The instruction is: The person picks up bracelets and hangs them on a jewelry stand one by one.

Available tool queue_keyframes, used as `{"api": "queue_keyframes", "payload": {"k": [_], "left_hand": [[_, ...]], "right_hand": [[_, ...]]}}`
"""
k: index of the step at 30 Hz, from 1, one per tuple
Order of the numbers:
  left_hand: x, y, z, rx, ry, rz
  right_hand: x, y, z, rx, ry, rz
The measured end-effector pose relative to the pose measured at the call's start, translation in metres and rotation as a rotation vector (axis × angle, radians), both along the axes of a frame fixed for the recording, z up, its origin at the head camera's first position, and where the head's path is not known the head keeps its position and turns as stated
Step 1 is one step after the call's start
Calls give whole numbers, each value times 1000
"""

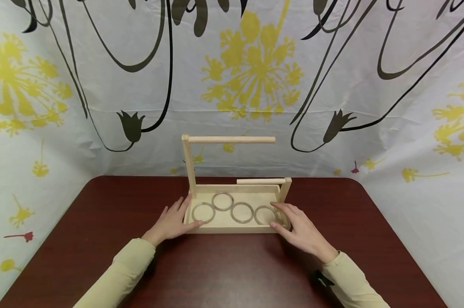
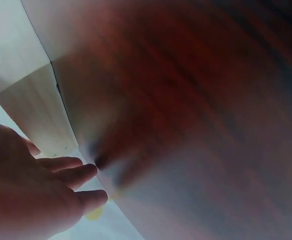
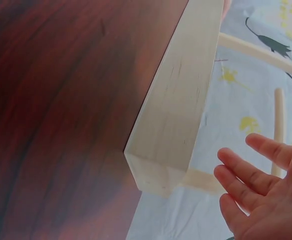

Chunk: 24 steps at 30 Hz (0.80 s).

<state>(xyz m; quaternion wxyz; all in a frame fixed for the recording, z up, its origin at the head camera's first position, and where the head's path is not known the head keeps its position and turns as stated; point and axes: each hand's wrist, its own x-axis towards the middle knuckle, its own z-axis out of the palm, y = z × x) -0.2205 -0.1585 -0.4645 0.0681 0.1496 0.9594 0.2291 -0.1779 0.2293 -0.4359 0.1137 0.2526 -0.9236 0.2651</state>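
On the dark red-brown counter (image 1: 224,269), a pale wooden rectangular tray (image 1: 232,230) is placed. In it, 4 thin grey rings (image 1: 242,203) are laid flat. A tall wooden post w/ horiz. rod (image 1: 232,140) is fixed at approx. 10 o'clock, a shorter one at 2. By the tray, L hand (image 1: 173,220) is held at 8 o'clock, R hand (image 1: 302,230) at 4, fingers relaxed, uncurled.

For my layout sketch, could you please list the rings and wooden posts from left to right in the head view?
Tall wooden post, front left ring, rear ring, front middle ring, front right ring, short wooden post.
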Motion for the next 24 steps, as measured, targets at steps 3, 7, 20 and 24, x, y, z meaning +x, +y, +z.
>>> {"api": "queue_keyframes", "payload": {"k": [3,7,20,24], "left_hand": [[0,0,1,16,2,1],[0,0,3,36,-16,0],[-2,-1,0,37,-21,3],[-1,-1,0,39,-21,0]], "right_hand": [[-1,-5,-1,-12,-18,12],[-4,-11,-4,-15,-29,34],[-13,-28,-11,-45,-83,65],[-15,-34,-13,-37,-58,84]]}}
